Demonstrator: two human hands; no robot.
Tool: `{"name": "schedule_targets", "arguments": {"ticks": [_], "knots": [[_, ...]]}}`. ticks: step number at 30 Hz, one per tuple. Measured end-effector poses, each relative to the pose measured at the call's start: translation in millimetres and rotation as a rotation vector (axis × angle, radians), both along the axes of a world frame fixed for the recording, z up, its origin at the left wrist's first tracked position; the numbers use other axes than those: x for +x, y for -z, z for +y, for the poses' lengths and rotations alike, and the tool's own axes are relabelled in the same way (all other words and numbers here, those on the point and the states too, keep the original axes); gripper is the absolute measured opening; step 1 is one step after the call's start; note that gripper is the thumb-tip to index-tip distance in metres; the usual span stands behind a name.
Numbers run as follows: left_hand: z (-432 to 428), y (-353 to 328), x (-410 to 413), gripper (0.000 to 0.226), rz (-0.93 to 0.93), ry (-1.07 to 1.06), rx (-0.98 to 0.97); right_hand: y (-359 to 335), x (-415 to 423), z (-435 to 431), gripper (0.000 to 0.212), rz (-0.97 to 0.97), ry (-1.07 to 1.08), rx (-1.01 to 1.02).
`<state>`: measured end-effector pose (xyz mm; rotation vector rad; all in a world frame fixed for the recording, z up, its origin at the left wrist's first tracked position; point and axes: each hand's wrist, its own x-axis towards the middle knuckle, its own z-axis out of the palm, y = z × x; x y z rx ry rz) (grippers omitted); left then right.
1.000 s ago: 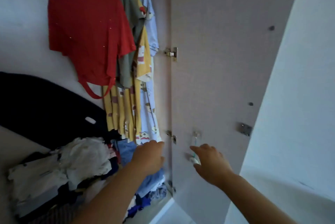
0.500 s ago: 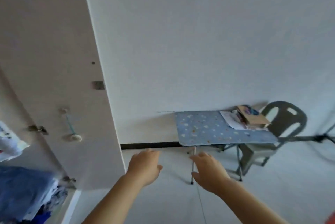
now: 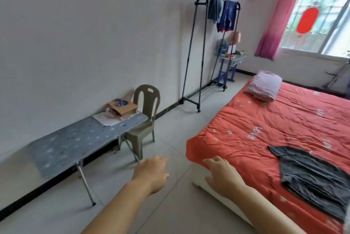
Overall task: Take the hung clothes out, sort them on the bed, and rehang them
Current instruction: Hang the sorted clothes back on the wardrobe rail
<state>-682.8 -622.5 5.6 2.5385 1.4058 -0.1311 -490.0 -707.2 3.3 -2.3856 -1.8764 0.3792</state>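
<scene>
Dark shirt (image 3: 310, 175) on bed (image 3: 265, 120), rack (image 3: 189, 52) perhaps holding jeans (image 3: 227, 16)

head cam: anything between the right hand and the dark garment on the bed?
Only bare red bedspread lies between the right hand and the dark garment, as the head view shows.

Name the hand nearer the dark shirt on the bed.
Right. The right hand is by the bed corner, left of the dark shirt; the left hand is farther left, over the floor.
</scene>
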Motion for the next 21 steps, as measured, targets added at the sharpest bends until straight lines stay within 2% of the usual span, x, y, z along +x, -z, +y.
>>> {"name": "schedule_targets", "arguments": {"ticks": [10, 15, 21], "knots": [[-104.0, 9.6, 295.7, 0.051, 0.005, 0.385, -0.019, 10.5, 253.6, -162.7, 0.046, 0.037, 0.403, -0.050], [-135.8, 13.6, 398.8, 0.051, 0.050, 0.516, -0.026, 22.7, 336.3, -208.6, 0.054, 0.084, 0.544, -0.071], [-135.6, 25.5, 496.9, 0.047, 0.076, 0.631, -0.065, 44.3, 410.3, -220.0, 0.054, 0.115, 0.637, -0.080]]}}
